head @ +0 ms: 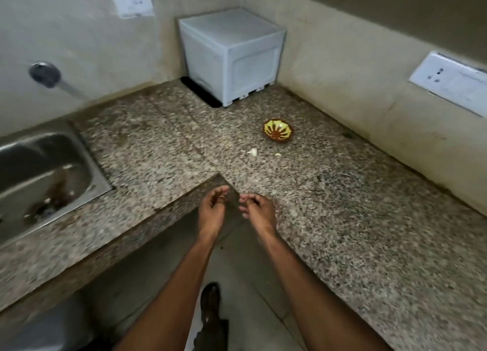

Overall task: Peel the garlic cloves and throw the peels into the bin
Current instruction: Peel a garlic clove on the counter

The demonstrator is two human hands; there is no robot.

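Garlic (253, 151) lies on the counter (342, 218) near the yellow bowl (278, 130), toward the back right edge, probably staged for peeling. Both forearms reach to the inner corner; left hand (213, 210) and right hand (259, 211) have loosely curled fingers; whether they pinch peel, I cannot tell.

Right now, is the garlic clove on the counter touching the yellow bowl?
Apart. The head view shows the garlic clove lying nearer the person than the yellow bowl, with a strip of bare granite counter between them.
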